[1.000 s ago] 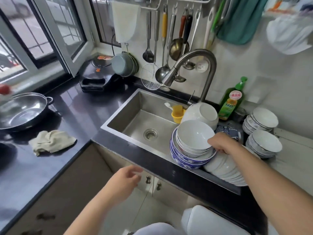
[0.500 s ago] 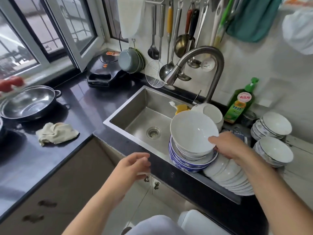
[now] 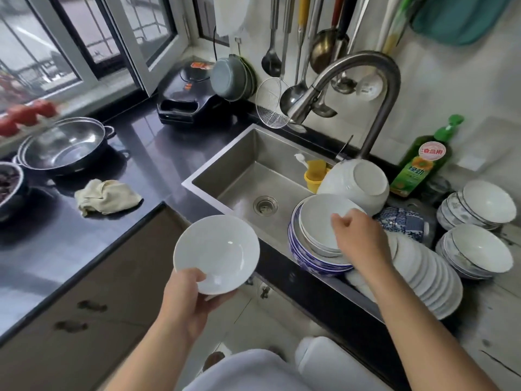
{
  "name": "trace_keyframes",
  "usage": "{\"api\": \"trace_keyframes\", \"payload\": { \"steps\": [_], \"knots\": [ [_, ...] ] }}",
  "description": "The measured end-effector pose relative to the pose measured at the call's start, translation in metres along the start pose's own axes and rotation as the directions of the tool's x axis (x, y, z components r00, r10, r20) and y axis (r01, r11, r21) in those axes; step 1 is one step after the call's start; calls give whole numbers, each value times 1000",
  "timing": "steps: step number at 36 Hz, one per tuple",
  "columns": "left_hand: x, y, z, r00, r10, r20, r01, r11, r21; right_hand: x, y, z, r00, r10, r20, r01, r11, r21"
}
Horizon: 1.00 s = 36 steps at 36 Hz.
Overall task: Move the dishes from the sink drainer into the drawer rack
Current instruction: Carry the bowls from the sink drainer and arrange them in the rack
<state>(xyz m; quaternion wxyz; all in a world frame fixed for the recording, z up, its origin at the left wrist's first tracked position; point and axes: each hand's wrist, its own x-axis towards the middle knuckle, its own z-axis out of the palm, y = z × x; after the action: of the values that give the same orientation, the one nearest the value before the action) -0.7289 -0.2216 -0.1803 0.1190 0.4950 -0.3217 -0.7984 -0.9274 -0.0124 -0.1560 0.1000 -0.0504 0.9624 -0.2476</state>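
Note:
My left hand (image 3: pixel 189 294) grips a white bowl (image 3: pixel 216 252) by its near rim, held over the cabinet front left of the sink. My right hand (image 3: pixel 356 235) pinches the far rim of the top white bowl (image 3: pixel 318 221) in a tilted stack that rests in blue-patterned bowls (image 3: pixel 310 262) on the sink drainer. A large white bowl (image 3: pixel 363 184) lies on its side behind the stack. A row of white plates (image 3: pixel 428 277) leans to the right of my right wrist. The drawer rack is out of view.
The steel sink (image 3: pixel 248 176) and curved faucet (image 3: pixel 352 80) are behind the stack. Stacks of small bowls (image 3: pixel 476 249) and a green soap bottle (image 3: pixel 420 165) stand at the right. A cloth (image 3: pixel 107 196) and a steel pan (image 3: pixel 64 145) sit on the dark counter at the left.
The white bowl lifted by my right hand has passed to my left hand, which now holds it low at the left. My right hand has returned to the stack and taken the following bowl's rim.

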Motion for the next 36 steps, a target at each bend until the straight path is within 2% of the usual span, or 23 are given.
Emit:
{"api": "trace_keyframes", "payload": {
  "steps": [2,3,5,9,20,24,29,36],
  "knots": [
    [1,0,-3,1000,-3,-7,3,1000,-12,21,16,-14,986,69,-153,-80,994,-72],
    [2,-1,-4,1000,-3,-5,3,1000,-7,31,23,-18,982,112,-151,-130,984,-119],
    [-1,-1,-3,1000,2,-3,-2,1000,7,47,31,-19,981,184,-55,-192,953,-236],
    [-6,-3,0,1000,-7,8,7,1000,17,61,34,-9,960,254,117,-189,897,-399],
    [-10,-2,-1,1000,-9,-3,9,1000,13,81,45,6,944,240,227,-98,859,-502],
    [-11,-3,-2,1000,-9,0,9,1000,18,89,46,1,913,269,305,-113,888,-445],
    [-13,-4,-2,1000,-19,2,19,1000,10,87,47,-7,906,232,354,-162,963,-217],
    [-23,-8,-20,998,-25,-62,22,999,-43,69,44,-32,968,134,214,-157,983,93]
  ]
}}
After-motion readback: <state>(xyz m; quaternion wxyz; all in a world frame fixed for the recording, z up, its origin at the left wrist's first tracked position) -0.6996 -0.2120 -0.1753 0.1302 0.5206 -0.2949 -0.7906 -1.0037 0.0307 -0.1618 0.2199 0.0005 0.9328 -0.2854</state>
